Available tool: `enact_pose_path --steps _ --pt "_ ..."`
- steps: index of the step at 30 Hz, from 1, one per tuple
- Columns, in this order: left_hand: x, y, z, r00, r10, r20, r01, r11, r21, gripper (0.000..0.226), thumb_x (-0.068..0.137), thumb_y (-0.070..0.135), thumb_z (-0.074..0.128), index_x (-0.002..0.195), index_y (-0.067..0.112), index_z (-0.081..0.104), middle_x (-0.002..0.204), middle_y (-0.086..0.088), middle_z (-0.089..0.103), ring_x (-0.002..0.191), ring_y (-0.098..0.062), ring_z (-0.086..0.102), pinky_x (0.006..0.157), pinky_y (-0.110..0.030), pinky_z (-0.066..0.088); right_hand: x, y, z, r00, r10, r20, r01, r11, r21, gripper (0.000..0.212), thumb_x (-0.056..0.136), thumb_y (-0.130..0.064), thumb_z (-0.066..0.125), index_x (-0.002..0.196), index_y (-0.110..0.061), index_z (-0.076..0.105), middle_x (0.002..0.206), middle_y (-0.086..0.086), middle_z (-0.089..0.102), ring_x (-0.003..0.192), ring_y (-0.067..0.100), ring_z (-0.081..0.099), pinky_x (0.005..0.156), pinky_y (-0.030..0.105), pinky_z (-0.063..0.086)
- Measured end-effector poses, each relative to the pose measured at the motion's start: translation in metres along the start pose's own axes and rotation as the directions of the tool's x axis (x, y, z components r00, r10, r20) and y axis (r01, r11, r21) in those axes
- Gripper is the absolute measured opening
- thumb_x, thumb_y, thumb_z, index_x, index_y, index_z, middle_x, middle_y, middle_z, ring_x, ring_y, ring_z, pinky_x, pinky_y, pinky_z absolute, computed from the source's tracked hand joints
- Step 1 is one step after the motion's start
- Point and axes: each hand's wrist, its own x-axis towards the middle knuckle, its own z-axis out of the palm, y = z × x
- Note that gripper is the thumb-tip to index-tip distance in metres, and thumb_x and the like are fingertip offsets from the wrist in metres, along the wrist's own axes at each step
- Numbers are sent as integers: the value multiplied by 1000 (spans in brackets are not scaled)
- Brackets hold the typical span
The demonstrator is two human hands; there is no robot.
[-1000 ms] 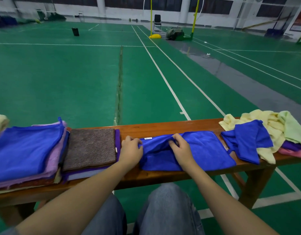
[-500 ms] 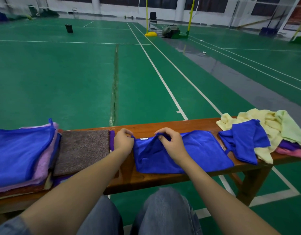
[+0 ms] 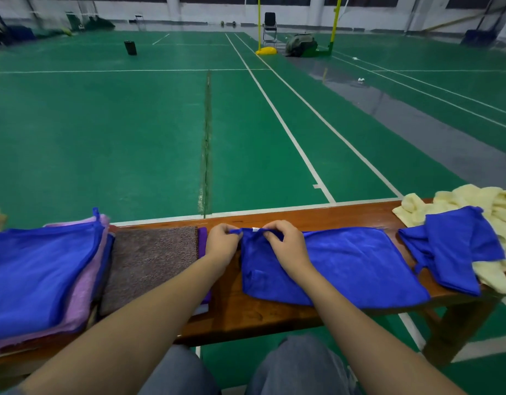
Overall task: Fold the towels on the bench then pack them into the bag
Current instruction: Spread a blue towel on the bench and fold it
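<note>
A blue towel (image 3: 351, 263) lies spread on the wooden bench (image 3: 274, 312) in front of me. My left hand (image 3: 222, 243) pinches its far left corner. My right hand (image 3: 286, 246) grips the far edge just beside it, near a small white label. To the left sits a folded brown towel (image 3: 152, 260) on a purple one, then a stack topped by a folded blue towel (image 3: 38, 269) over lilac ones. At the right end lies a heap of unfolded towels: a crumpled blue one (image 3: 457, 249) on pale yellow ones (image 3: 496, 206). No bag for packing shows.
The bench's front edge runs just above my knees (image 3: 246, 369). Beyond the bench stretches a green sports court with white lines. Far off stand a black chair (image 3: 270, 25), yellow posts, a dark bag (image 3: 300, 45) and a black bin (image 3: 130, 47).
Both hands have slid up along the blue towel to its far edge and come closer together. The camera view has tilted up and shifted left.
</note>
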Motion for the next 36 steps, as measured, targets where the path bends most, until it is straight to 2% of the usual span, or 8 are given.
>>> enact_pose_path --steps 5,10,16,20,23,27,31,36 --pt "0 2 -3 999 -45 24 49 976 -212 4 92 6 53 95 6 56 85 -7 58 76 -16 54 57 -22 42 13 -2 16 999 -29 25 33 988 -153 15 92 -19 57 100 -13 69 101 1 63 99 15 53 89 32 43" --pt "-5 4 0 999 -20 27 26 964 -265 15 92 1 51 84 13 56 81 -5 57 69 -13 53 50 -19 45 17 -1 24 1000 24 18 -20 978 -208 20 94 -23 54 108 -16 67 106 1 58 103 15 46 91 29 37" --pt "-9 4 2 998 -27 52 42 951 -305 23 92 -1 49 109 4 64 100 -6 62 86 -13 57 67 -17 50 20 0 27 998 46 33 -39 982 -182 20 95 -18 51 108 -10 64 110 5 56 107 20 46 97 33 35" --pt "-12 6 0 995 -28 94 60 934 -352 16 90 11 58 103 8 66 89 3 62 81 -6 55 58 -13 43 21 -2 27 999 39 26 -32 976 -216 19 94 -21 53 107 -13 65 109 4 55 108 20 44 98 34 35" --pt "-9 3 0 996 -17 85 44 943 -329 13 84 14 68 96 9 69 90 3 64 89 -10 57 66 -16 46 17 -6 24 1000 24 6 -22 975 -221 18 93 -23 56 107 -17 64 110 2 54 109 19 44 100 34 35" --pt "-7 1 3 999 -18 41 31 944 -329 4 84 9 68 87 7 69 81 1 64 78 -9 57 62 -17 47 -3 -15 11 994 -110 -6 104 956 -273 24 89 -15 56 113 -17 58 113 2 52 108 18 43 96 32 38" --pt "-6 -1 2 999 19 47 -3 947 -320 3 82 5 68 82 2 69 66 -1 64 66 -13 55 52 -19 45 -32 -27 -4 900 -283 332 374 893 -252 32 75 -4 46 93 -17 68 98 7 52 96 24 46 89 39 39" --pt "-8 -3 -4 995 61 77 -36 956 -293 4 81 7 70 84 5 67 73 -2 62 68 -11 54 62 -22 46 -52 -42 -11 792 -223 569 543 683 -489 35 81 -23 47 111 -21 65 115 7 43 106 26 38 96 39 29"
